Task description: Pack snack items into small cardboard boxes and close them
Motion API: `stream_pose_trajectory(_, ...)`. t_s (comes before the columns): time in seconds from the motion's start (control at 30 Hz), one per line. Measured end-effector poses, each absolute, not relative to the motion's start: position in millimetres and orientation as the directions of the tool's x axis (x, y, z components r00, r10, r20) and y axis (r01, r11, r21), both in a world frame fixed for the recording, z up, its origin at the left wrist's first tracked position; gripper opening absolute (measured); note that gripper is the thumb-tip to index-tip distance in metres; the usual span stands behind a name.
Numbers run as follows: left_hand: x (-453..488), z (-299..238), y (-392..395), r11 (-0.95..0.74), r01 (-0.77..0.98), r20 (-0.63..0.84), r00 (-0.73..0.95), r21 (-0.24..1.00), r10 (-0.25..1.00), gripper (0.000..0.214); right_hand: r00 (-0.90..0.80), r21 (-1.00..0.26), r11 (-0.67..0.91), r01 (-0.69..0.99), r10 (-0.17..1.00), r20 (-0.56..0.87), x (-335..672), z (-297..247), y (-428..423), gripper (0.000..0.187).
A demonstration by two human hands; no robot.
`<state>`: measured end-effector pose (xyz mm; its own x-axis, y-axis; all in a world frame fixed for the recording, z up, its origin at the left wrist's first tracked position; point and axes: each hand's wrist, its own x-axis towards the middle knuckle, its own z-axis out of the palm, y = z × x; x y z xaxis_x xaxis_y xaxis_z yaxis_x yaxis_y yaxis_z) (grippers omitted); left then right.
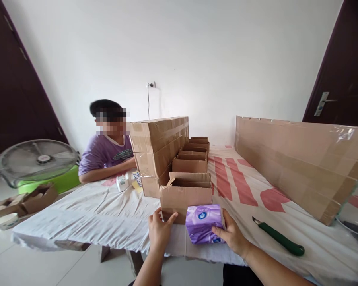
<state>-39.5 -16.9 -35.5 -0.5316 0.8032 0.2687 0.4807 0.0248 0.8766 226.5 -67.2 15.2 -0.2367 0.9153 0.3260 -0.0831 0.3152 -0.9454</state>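
Note:
My right hand point(231, 234) grips the right end of a purple plastic-wrapped tissue pack point(201, 220), with the thumb across its front. The pack is held above the near edge of the table, just in front of an open-topped cardboard box point(179, 200), and covers the box's lower right part. At that box's lower left corner is my left hand point(161, 226), its thumb against the front panel and its fingers round the left side. Behind this box, several more open cardboard boxes point(189, 165) stand in a row running away from me.
Taped cartons point(161, 137) are stacked left of the row. A green box cutter point(279, 238), blade exposed, lies at right before a tall cardboard panel point(298, 159). A person point(106, 155) leans on the table's left side near a small white container point(122, 183). A fan point(44, 159) stands beyond.

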Motion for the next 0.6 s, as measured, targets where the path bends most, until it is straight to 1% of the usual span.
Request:
stream_pose_trajectory(0.07, -35.4, -33.4, -14.9, 0.04, 0.485, 0.262, -0.539, 0.874, 0.801, 0.06, -0.224, -0.943, 0.329, -0.048, 0.917, 0.331, 227.1, 15.8, -63.9, 0.044)
stream_pose_trajectory(0.2, -26.4, -31.4, -7.0, 0.015, 0.476, 0.26, -0.507, 0.879, 0.822, 0.051, -0.182, -0.941, 0.336, 0.031, 0.928, 0.326, 231.2, 9.5, -52.8, 0.042)
stream_pose_trajectory(0.27, -22.3, -31.5, -2.5, 0.001, 0.467, 0.266, -0.506, 0.884, 0.821, 0.047, -0.122, -0.92, 0.374, 0.121, 0.925, 0.36, 233.7, 0.7, -45.0, 0.043)
stream_pose_trajectory(0.33, -19.0, -32.0, 0.3, -0.019, 0.451, 0.277, -0.513, 0.892, 0.812, 0.046, -0.032, -0.878, 0.41, 0.247, 0.909, 0.416, 235.1, -10.5, -37.8, 0.044)
stream_pose_trajectory(0.4, -16.1, -32.1, -0.5, -0.047, 0.422, 0.289, -0.53, 0.905, 0.798, 0.047, 0.018, -0.851, 0.418, 0.319, 0.895, 0.446, 234.1, -20.6, -33.7, 0.042)
stream_pose_trajectory(0.5, -11.0, -30.9, -10.0, -0.116, 0.372, 0.316, -0.539, 0.921, 0.78, 0.041, 0.02, -0.859, 0.422, 0.29, 0.894, 0.447, 226.4, -28.3, -35.2, 0.04)
stream_pose_trajectory(0.53, -8.5, -30.1, -15.1, -0.152, 0.358, 0.332, -0.519, 0.921, 0.788, 0.038, 0.013, -0.865, 0.425, 0.266, 0.896, 0.444, 222.3, -28.3, -37.1, 0.04)
stream_pose_trajectory(0.6, -2.1, -28.3, -25.7, -0.247, 0.331, 0.378, -0.427, 0.911, 0.822, 0.042, -0.001, -0.879, 0.424, 0.218, 0.901, 0.434, 212.2, -25.3, -41.1, 0.041)
